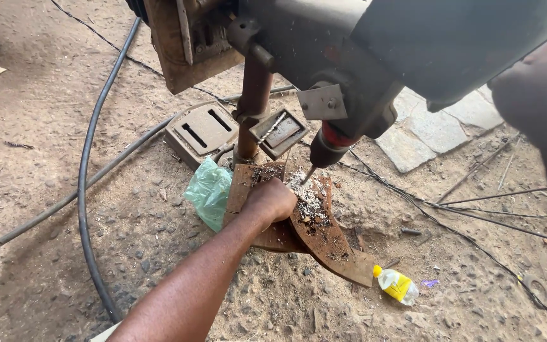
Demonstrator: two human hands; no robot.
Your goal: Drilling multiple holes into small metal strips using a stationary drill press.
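Note:
My left hand (270, 201) is closed on a rusty curved metal plate (330, 237) and presses it down on the drill press table. The drill bit (309, 175) under the red-ringed chuck (327, 149) points at the plate just right of my knuckles. Pale metal shavings (309, 201) lie heaped on the plate around the bit. My right arm (539, 95) comes in blurred at the right edge, up beside the grey drill head (413, 44). Its fingers are hidden, so its grip cannot be seen.
The press column (252, 107) rises from a slotted base (201, 130) on sandy ground. A green plastic bag (209, 190) hangs left of the table. A yellow bottle (397, 285) lies below right. A black hose (85, 177), thin wires (476, 218) and stone slabs (425, 130) surround it.

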